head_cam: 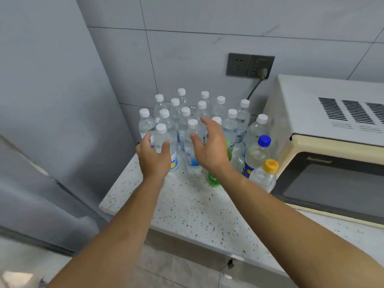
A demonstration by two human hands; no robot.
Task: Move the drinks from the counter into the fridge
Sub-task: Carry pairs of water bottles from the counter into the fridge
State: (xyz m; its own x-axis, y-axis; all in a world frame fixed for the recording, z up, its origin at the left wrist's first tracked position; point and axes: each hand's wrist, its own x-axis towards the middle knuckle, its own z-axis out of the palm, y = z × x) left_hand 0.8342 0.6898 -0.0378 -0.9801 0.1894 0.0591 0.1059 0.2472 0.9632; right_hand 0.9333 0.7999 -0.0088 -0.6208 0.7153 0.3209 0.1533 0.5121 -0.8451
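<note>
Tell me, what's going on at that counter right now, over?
Both hands open, left hand and right hand reaching at the front water bottles. Nothing held yet. Green bottle partly hidden behind right wrist. Fridge door shut.

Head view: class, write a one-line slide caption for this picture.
Both open hands, left hand and right hand, reach toward white-capped water bottles on the speckled counter.

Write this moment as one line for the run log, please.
stage: reaching | left hand: open, at front white-capped bottle | right hand: open, at next white-capped bottle | all drinks on counter
</note>
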